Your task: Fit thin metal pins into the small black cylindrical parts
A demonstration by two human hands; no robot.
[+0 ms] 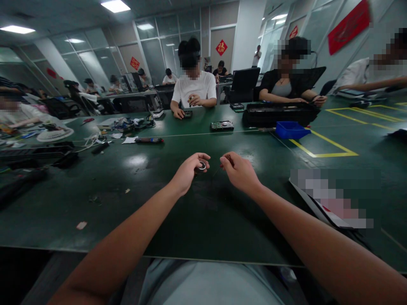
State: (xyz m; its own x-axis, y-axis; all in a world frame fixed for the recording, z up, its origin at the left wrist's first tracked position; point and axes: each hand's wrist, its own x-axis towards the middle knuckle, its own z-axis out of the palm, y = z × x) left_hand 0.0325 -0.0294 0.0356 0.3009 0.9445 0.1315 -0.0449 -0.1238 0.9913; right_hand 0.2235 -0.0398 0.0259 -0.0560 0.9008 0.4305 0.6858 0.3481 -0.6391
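Over the middle of the green table (178, 220), my left hand (189, 171) is closed around a small round metal part (202, 165) with a bright ring and a dark centre. Its exact kind is too small to tell. To its right, my right hand (240, 171) pinches a thin screwdriver (217, 171). The slim shaft slants down and left towards the round part, apart from it. Most of the handle is hidden by my fingers; a little reddish colour shows.
Ahead lies an opened hard drive (221, 126), with a blue bin (291, 130) to its right. An electric screwdriver (149, 140) rests left of centre. Papers (330, 203) lie by my right arm. Across the table, a person (194, 87) handles another small device.
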